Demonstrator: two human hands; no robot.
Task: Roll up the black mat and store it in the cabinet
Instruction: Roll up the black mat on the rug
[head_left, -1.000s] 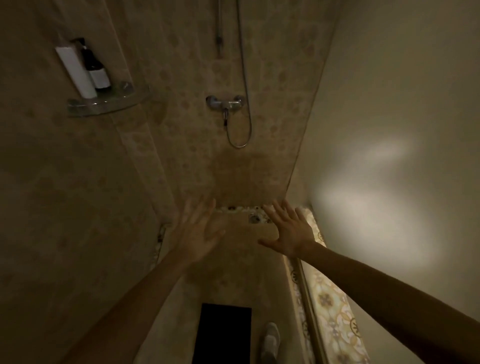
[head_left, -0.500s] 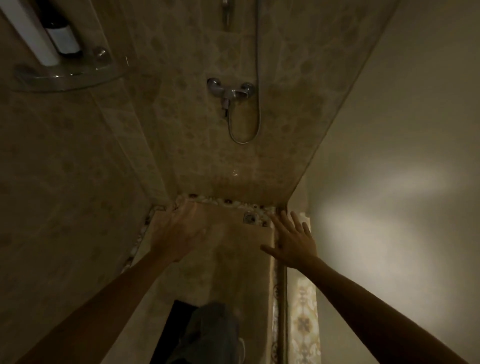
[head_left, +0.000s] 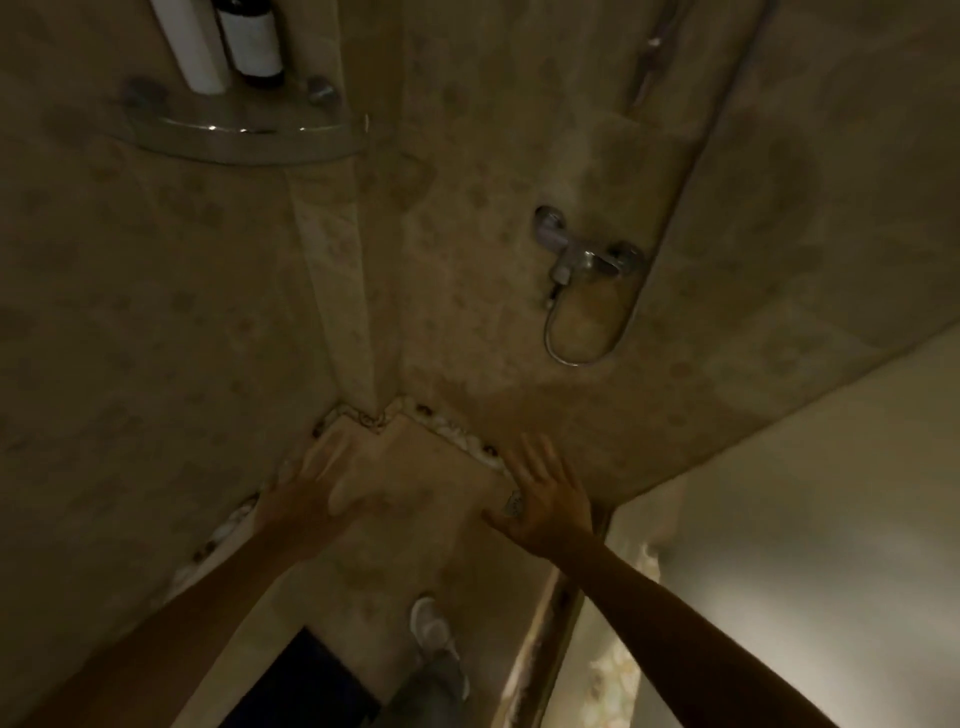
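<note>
The black mat (head_left: 306, 686) lies flat on the shower floor at the bottom of the view, partly cut off by the frame edge. My left hand (head_left: 306, 499) is stretched out ahead over the floor's far left corner, fingers spread and blurred, holding nothing. My right hand (head_left: 545, 499) reaches forward near the back wall, fingers apart and empty. Both hands are well beyond the mat and apart from it. No cabinet is in view.
Tiled walls close in on the left and back. A glass corner shelf (head_left: 244, 140) with two bottles hangs upper left. A shower mixer (head_left: 587, 254) and hose hang on the back wall. My shoe (head_left: 431, 629) stands right of the mat. A raised threshold (head_left: 550, 639) runs along the right.
The view has swung right and tilted, so the corner shelf and mixer shifted. My leg stepped forward beside the mat. Both hands stay outstretched and empty.
</note>
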